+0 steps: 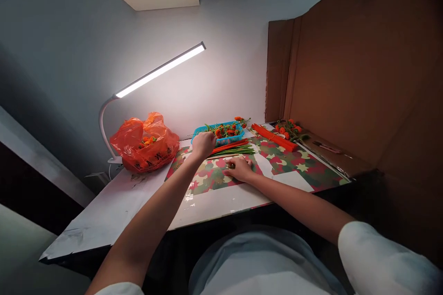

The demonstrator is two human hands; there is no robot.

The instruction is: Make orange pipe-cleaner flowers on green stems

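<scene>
My left hand is closed in front of the blue basket, raised over the table; what it may hold is hidden. Orange flowers with green stems lie in the basket. My right hand rests low over the camouflage-patterned mat, its fingers curled around something small and dark that I cannot make out. Just beyond my right hand lie green sticks, with red sticks behind them and a thin brown stick near the fingers.
An orange plastic bag with flowers stands left, beneath a lit lamp. A red bundle, more orange flowers and a pink-handled tool lie right. Cardboard walls the right side; white paper lies nearby.
</scene>
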